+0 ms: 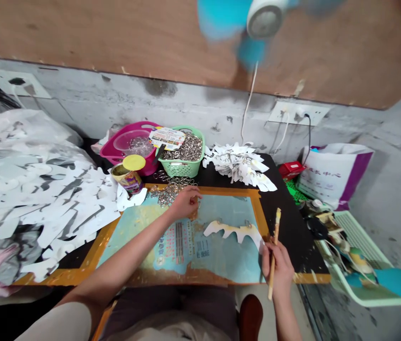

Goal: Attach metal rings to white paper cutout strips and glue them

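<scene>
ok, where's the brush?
Head view, right of centre: the brush is in the right hand, just right of the white cutout.

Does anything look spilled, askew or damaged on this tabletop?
Small metal pieces lie loose in front of the green basket holding similar ones, so they may have spilled. Orange tape at the near right corner has pale smears.

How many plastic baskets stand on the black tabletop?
2. A pink basket, and a green basket just right of it, holding metal pieces; both stand beyond the left hand. The heaped white cutouts at left might hide more.
</scene>
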Demonstrator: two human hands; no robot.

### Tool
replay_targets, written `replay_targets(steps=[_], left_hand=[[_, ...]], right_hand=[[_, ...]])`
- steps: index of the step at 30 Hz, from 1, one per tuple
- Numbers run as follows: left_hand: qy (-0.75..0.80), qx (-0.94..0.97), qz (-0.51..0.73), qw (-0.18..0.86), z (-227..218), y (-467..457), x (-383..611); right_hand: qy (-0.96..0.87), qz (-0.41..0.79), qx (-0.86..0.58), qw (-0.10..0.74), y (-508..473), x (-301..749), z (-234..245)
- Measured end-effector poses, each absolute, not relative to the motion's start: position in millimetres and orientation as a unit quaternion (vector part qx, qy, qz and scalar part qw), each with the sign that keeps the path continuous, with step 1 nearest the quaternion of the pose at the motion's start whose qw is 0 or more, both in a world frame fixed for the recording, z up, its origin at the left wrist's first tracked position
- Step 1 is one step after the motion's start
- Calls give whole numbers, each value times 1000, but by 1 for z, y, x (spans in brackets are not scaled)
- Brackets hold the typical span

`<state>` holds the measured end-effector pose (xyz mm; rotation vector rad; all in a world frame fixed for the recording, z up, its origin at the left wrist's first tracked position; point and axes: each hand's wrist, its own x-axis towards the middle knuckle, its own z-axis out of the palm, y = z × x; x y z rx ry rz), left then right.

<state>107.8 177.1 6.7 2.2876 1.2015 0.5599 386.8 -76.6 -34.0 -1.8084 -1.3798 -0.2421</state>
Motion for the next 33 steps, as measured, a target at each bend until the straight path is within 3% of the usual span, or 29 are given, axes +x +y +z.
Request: replay_targets(steps=[6, 13, 33], left_hand=[[436, 827, 221, 277, 15, 171, 143], [374, 844, 154, 353, 20, 130, 198], [403, 885, 54, 227, 6, 94, 214]], right_hand=[[-540, -101, -724, 417, -75, 384, -31], [-542, -98, -720, 422, -75, 385, -31], [-551, -116, -714, 415, -78, 391, -40]])
